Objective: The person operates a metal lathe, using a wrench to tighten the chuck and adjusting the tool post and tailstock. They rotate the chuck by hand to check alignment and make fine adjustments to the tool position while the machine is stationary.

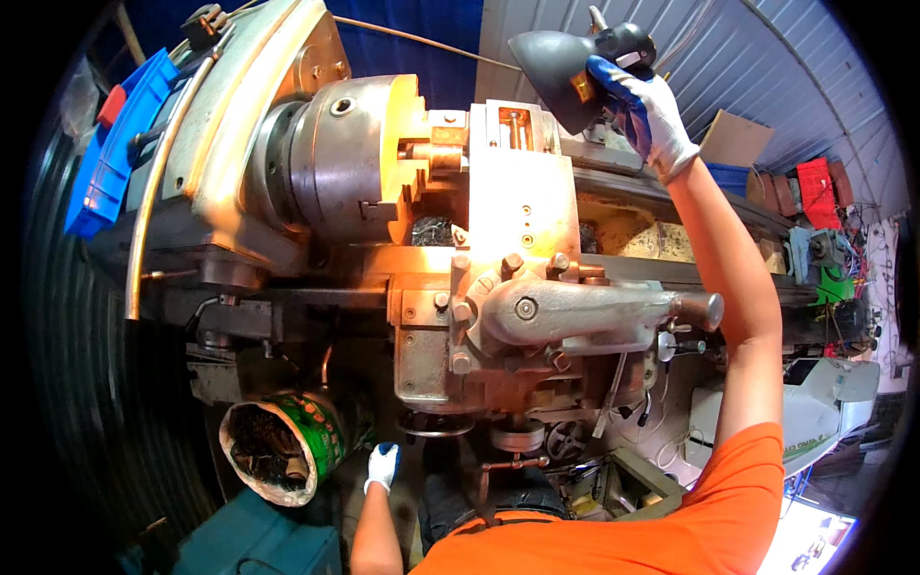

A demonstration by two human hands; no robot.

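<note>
My right hand [654, 120], in a white glove with a blue palm, reaches up to the far right and grips the black work lamp [565, 67] by its shade. Below the lamp is the lathe, its big steel chuck [350, 144] at the left with its jaws around a short metal workpiece [439, 153]. The lamp's light falls warm on the chuck and the cross slide [522, 206]. My left hand [383, 465], gloved the same way, hangs low beside the handwheels, close to a sack of metal chips [316, 436]. Its fingers are too foreshortened to read.
A tool post with a long handle [585, 311] sits on the carriage. The blue tray [120, 144] rests on the headstock. A teal box [259, 537] stands at the lower left, a white machine cover [795, 412] at the right. A lit screen [810, 537] shows at the lower right.
</note>
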